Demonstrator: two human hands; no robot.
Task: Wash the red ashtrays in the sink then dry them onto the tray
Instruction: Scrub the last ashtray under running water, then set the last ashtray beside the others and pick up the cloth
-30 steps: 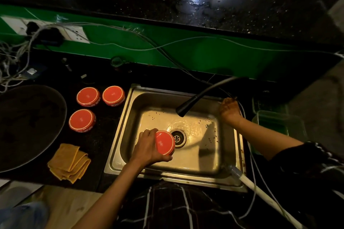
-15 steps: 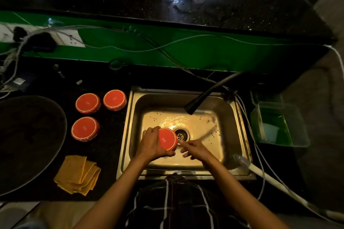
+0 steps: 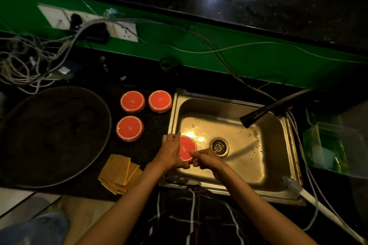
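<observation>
Over the sink, the left hand grasps the red ashtray by its rim; right hand pinches its edge. Probably stiff, wet, slippery, breakable: grip both edges.

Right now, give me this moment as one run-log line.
stage: washing | left hand: holds red ashtray over sink | right hand: fingers on its rim | three ashtrays wait on counter | tray: no ashtrays yet

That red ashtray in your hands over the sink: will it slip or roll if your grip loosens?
Probably slippery: the ashtray looks glossy and sits over a wet sink. It seems rigid, keeping its round shape between the left hand and right hand. Held on edge, it could roll or clatter toward the drain if dropped.
</observation>
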